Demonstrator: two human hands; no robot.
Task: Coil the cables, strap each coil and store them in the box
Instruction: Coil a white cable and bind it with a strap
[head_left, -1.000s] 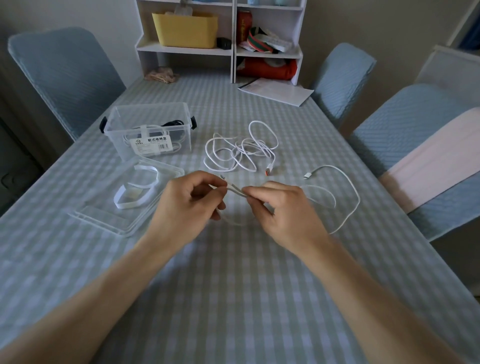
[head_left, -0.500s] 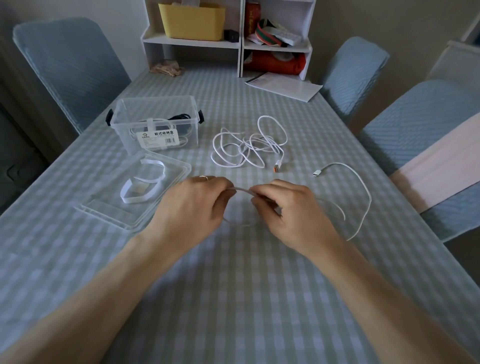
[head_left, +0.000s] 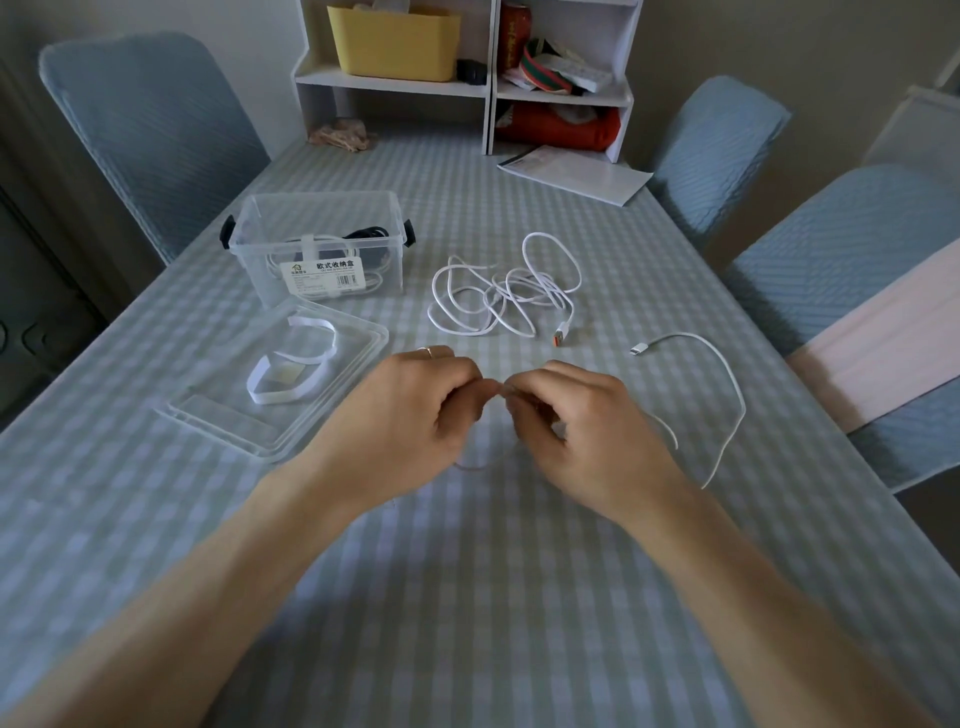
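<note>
My left hand (head_left: 410, 410) and my right hand (head_left: 576, 431) meet fingertip to fingertip over the table's middle, both pinching a thin white cable (head_left: 727, 379). That cable loops out to the right and ends in a small plug lying free. A second white cable (head_left: 498, 291) with an orange plug lies tangled beyond my hands. The clear storage box (head_left: 317, 249) stands at the far left with coiled cables inside. Its lid (head_left: 291, 379) lies in front of it, holding white straps (head_left: 291, 369).
A checked cloth covers the table (head_left: 467, 597). A white shelf unit (head_left: 467, 67) with a yellow bin stands at the far end, papers (head_left: 576, 174) beside it. Blue-covered chairs (head_left: 150, 130) flank both sides.
My hands have drawn closer together, so the stretch of cable between my fingertips is now very short. The view has shifted slightly.
</note>
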